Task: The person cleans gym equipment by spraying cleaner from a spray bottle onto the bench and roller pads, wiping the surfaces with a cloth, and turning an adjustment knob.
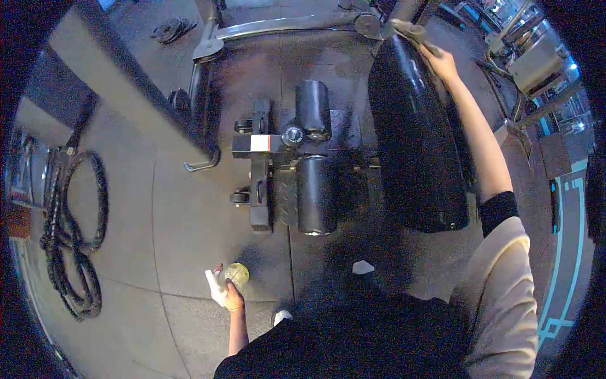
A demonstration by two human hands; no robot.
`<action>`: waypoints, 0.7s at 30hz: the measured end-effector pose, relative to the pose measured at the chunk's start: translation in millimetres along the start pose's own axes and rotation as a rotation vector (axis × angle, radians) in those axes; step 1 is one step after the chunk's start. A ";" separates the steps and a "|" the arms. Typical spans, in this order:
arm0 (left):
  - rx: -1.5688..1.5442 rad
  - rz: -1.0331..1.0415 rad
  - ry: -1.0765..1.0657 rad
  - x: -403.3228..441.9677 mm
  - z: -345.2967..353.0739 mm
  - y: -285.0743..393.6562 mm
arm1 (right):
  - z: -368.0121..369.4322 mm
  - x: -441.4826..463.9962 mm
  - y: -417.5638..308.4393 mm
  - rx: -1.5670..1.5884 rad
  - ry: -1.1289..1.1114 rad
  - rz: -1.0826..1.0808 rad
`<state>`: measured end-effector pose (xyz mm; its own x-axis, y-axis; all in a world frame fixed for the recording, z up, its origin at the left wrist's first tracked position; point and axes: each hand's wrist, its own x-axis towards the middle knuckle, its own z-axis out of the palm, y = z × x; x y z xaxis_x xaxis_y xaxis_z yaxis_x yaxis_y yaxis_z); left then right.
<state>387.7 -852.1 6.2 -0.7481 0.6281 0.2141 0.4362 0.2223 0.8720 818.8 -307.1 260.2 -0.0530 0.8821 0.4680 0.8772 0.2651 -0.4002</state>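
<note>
My right hand (442,62) is stretched out at the upper right, its fingers closed on a grey-brown cloth (410,30) at the far end of a long black padded bench (413,139). Low and left of centre, my left hand (233,297) is wrapped round a spray bottle (216,287) with a white top and a small red part. The bottle's yellowish-green body (238,273) shows beyond the fingers. Between the hands lies the bench's base, with two black foam rollers (315,192), a round black knob (293,135) and a white label (260,143).
Thick black battle ropes (72,234) lie coiled on the floor at the left. A grey machine frame (126,76) slants down from the upper left, and its crossbar (284,26) runs along the top. More gym equipment (536,63) stands at the upper right.
</note>
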 end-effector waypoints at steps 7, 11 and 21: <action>0.179 -0.062 -0.036 1.4 -2.2 11.5 | -31.7 -98.0 41.7 0.147 -0.450 0.145; 0.054 -0.040 -0.005 3.3 -1.2 21.8 | -47.6 -148.6 26.2 0.437 -0.477 0.163; 0.037 -0.037 -0.032 1.2 -3.0 13.3 | -51.7 -263.9 35.3 0.441 -0.067 0.489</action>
<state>391.1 -850.6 19.4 -0.7478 0.6424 0.1675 0.4276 0.2730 0.8618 888.4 -550.6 163.3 0.2599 0.9598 0.1059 0.5304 -0.0502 -0.8463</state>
